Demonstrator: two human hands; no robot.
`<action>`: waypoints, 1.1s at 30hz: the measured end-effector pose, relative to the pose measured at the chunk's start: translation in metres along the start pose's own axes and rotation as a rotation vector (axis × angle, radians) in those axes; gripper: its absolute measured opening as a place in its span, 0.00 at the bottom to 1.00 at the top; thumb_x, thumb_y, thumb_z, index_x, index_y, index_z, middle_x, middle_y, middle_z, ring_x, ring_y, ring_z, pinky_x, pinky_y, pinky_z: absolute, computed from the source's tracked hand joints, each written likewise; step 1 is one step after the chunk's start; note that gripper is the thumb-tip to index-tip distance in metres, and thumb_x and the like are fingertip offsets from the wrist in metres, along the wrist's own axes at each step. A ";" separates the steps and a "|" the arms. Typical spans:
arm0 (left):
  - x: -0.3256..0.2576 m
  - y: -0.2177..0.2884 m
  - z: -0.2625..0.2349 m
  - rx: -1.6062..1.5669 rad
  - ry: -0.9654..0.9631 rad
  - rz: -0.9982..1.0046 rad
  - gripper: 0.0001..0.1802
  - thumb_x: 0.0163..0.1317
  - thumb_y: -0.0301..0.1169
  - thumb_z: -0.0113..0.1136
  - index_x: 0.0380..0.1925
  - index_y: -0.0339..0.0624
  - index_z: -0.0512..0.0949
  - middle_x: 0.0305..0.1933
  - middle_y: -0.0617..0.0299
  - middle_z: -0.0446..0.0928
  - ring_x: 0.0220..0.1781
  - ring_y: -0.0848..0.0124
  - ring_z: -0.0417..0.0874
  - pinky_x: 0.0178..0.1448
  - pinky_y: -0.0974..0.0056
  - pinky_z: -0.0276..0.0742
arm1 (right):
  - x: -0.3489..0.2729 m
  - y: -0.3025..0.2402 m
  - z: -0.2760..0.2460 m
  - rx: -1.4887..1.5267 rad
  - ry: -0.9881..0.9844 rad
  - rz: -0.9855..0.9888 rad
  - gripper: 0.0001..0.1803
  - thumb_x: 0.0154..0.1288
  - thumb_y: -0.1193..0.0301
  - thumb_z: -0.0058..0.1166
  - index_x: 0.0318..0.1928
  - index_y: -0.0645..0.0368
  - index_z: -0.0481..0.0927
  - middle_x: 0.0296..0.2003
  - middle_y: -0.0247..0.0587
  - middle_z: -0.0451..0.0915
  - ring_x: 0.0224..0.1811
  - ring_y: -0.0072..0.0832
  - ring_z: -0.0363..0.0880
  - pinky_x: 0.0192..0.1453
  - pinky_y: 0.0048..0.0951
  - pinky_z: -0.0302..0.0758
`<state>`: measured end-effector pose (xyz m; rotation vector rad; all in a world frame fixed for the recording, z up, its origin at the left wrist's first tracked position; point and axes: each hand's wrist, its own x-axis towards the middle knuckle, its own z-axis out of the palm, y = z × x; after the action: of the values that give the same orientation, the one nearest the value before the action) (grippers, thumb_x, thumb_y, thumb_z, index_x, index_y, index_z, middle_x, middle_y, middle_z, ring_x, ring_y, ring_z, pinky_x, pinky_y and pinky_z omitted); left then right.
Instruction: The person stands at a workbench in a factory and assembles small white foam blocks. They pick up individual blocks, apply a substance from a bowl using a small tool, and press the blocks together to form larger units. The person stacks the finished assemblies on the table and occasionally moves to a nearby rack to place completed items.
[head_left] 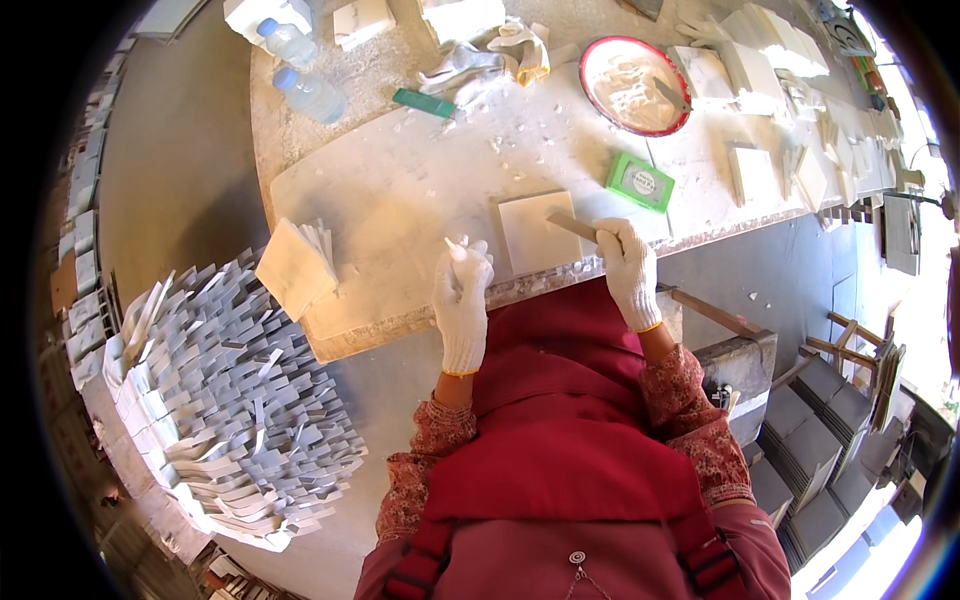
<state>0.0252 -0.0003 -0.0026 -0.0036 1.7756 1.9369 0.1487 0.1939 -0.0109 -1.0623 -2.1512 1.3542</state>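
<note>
- Your red apron [570,455] lies nearest the camera, filling the lower middle of the view, with a patterned sleeve on each side and both forearms reaching forward
- Beyond it is a pale, dusty surface [400,190], scattered with small white crumbs
- Square cream tile [530,238]: the piece you are working on, lying flat near the surface's front edge, between your hands
- Your gloved right hand [627,265], at the tile's right side, has its grip clamped on a flat scraper [572,226]; the blade reaches left over the tile's face, though whether it touches cannot be told
- Your gloved left hand [462,290] is just left of the tile, fingers curled upward; you cannot tell from this view whether its grip pinches something small and white or only shows a glove tip
- Farther off, right of centre, a red-rimmed bowl [640,133] holds a whitish paste or powder with a second flat tool [668,92] in it; a green box [640,182] sits between bowl and tile
- Step in hand, as judged: working the tile's face with the blade
- Next move, as judged, calls for a low blade angle, light even pressure and a steadied tile
</note>
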 end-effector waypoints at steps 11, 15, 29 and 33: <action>0.019 -0.005 0.021 0.917 -0.006 0.732 0.22 0.54 0.27 0.71 0.52 0.47 0.84 0.51 0.63 0.86 0.43 0.59 0.85 0.48 0.59 0.80 | 0.019 -0.013 0.036 -0.536 -0.059 0.142 0.14 0.67 0.59 0.57 0.42 0.55 0.75 0.30 0.53 0.85 0.35 0.55 0.84 0.41 0.53 0.75; 0.017 -0.002 0.028 1.097 -0.009 0.759 0.20 0.52 0.31 0.72 0.48 0.52 0.85 0.49 0.71 0.86 0.39 0.63 0.83 0.43 0.60 0.77 | 0.024 -0.026 0.041 -0.526 0.013 0.191 0.15 0.68 0.58 0.58 0.42 0.56 0.75 0.31 0.55 0.84 0.36 0.55 0.83 0.41 0.52 0.75; 0.023 -0.001 0.036 1.315 -0.060 0.840 0.21 0.49 0.30 0.71 0.45 0.59 0.83 0.40 0.75 0.83 0.35 0.69 0.79 0.39 0.60 0.75 | -0.071 0.013 -0.047 0.412 0.096 0.555 0.09 0.78 0.66 0.49 0.46 0.59 0.76 0.24 0.26 0.71 0.22 0.12 0.63 0.24 0.17 0.62; 0.022 -0.004 0.041 1.394 -0.019 0.883 0.19 0.52 0.29 0.67 0.46 0.59 0.84 0.40 0.75 0.83 0.35 0.69 0.79 0.40 0.60 0.76 | -0.099 0.040 -0.045 0.484 0.070 0.611 0.09 0.78 0.65 0.49 0.47 0.58 0.75 0.23 0.25 0.70 0.21 0.11 0.63 0.24 0.17 0.61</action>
<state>0.0210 0.0461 -0.0075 1.4110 2.9733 0.5983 0.2573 0.1548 -0.0192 -1.5779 -1.3658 1.9288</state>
